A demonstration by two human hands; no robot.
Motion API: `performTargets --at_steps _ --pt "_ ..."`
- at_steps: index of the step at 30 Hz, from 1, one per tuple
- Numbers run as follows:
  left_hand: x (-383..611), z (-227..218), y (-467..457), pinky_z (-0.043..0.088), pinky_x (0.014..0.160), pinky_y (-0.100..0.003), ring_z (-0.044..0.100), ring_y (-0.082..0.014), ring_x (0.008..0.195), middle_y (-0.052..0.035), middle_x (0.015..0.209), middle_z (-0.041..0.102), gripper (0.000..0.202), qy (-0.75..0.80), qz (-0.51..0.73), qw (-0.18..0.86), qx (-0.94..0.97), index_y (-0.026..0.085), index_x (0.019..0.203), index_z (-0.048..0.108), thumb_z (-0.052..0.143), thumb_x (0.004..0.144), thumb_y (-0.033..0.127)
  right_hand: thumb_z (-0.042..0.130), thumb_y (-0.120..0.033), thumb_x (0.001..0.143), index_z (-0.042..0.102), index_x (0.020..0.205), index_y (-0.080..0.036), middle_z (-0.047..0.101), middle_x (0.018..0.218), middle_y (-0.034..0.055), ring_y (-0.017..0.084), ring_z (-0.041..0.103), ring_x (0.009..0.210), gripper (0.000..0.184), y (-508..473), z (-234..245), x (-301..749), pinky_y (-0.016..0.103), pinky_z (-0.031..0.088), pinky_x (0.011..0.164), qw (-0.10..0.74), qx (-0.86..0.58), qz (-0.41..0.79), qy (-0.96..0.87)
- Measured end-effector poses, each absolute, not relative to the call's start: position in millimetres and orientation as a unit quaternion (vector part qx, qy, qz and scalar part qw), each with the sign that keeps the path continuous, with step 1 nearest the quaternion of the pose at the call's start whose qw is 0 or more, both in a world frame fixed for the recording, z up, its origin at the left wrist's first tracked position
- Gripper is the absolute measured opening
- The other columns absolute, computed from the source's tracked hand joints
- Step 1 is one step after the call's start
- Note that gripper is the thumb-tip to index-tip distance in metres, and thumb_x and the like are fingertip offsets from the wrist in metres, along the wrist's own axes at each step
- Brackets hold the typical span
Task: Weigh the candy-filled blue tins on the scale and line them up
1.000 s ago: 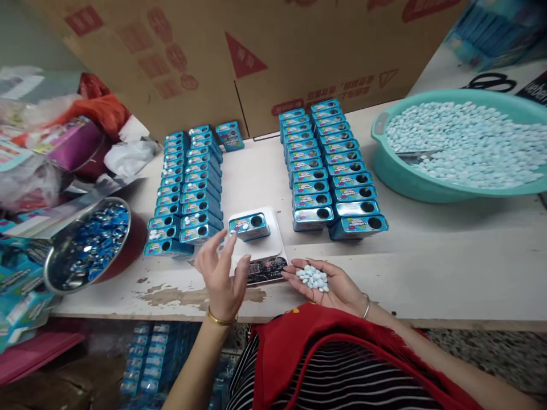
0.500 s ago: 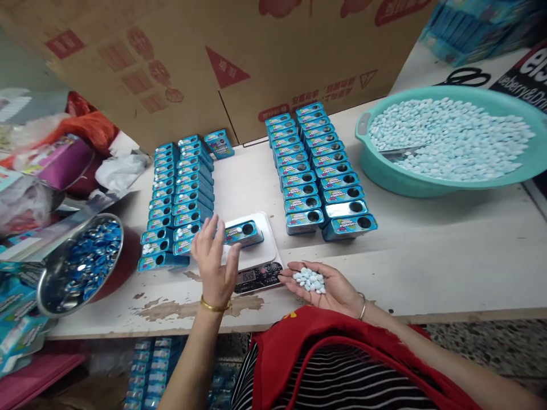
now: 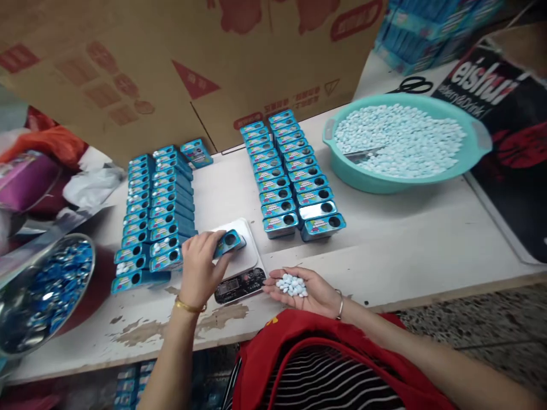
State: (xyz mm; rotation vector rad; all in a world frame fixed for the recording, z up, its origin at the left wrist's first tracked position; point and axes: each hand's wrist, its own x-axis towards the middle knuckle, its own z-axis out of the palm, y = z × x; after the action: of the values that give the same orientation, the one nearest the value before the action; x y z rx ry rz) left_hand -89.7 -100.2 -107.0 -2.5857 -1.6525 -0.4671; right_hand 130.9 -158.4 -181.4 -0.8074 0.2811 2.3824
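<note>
My left hand [image 3: 200, 267] grips a small blue tin [image 3: 228, 241] with a round hole in its top, tilting it up off the white digital scale [image 3: 239, 267]. My right hand [image 3: 304, 290] lies palm up at the table's front edge, cupped under a small pile of pale blue candies [image 3: 292, 285]. Rows of like blue tins stand left [image 3: 151, 213] and right [image 3: 290, 171] of the scale. A teal basin [image 3: 367, 176] heaped with the same pale candies [image 3: 397, 136] sits at the back right.
A metal bowl of blue caps [image 3: 43, 287] stands at the left edge. Cardboard boxes [image 3: 179, 62] wall the back. Scissors [image 3: 410, 85] and a black printed sheet [image 3: 513, 142] lie at right. Plastic bags [image 3: 51, 165] are piled at left. The table's paint [image 3: 213, 319] is worn near me.
My left hand has reached onto the scale and closed on the tin, tipping it up. My right hand still holds the candies. The view has shifted right.
</note>
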Motion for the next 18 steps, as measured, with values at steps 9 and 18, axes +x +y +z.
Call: performTargets --at_steps 9,18 --pt "-9.1 -126.4 -87.7 0.034 0.079 -0.037 0.055 -0.0219 0.092 -0.0082 0.104 0.062 0.033 -0.375 -0.153 -0.067 -0.912 0.018 0.117 0.054 0.057 0.085 0.026 0.041 -0.022 0.090 0.062 0.091 -0.004 0.072 0.084 0.0149 0.021 0.071 0.085 0.028 -163.7 -201.0 139.5 0.027 0.055 0.078 0.286 -0.303 0.903 0.108" --pt "-28.3 -128.3 -37.8 0.032 0.091 -0.040 0.049 -0.0255 0.108 -0.0123 0.117 0.056 0.052 -0.399 -0.213 0.017 -0.892 0.020 0.129 0.047 0.057 0.085 0.046 0.057 -0.020 0.081 0.066 0.087 -0.005 0.073 0.085 0.0140 0.020 0.072 0.079 0.019 -164.4 -200.9 135.6 0.026 0.056 0.074 0.301 -0.328 0.885 0.137"
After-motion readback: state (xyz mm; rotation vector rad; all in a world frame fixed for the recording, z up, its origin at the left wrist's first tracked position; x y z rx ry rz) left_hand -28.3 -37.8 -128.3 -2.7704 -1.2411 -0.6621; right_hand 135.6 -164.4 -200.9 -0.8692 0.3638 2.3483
